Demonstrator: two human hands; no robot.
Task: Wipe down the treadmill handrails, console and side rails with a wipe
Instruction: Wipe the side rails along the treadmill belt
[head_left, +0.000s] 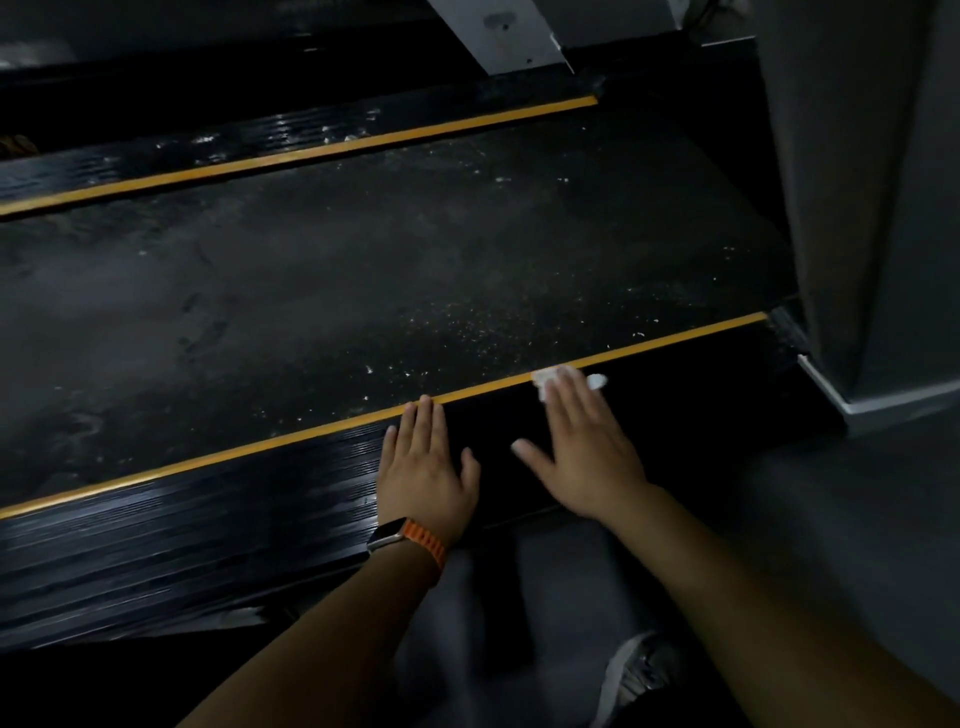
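grey shoe (634, 675) at bottom edge | left hand (423, 467), orange-banded wristwatch (410, 540) on its wrist, lies flat with fingers straight on ribbed black near side rail (182, 519) | right hand (582, 452) flat, thumb spread, fingertips pressing crumpled white wipe (556, 379) onto that rail at its orange stripe (260, 446) | dusty black treadmill belt (363, 270) beyond | far black side rail (260, 145)

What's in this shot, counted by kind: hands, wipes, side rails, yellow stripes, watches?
hands: 2, left hand and right hand
wipe: 1
side rails: 2, near side rail and far side rail
yellow stripes: 2, near yellow stripe and far yellow stripe
wristwatch: 1
Total: 8
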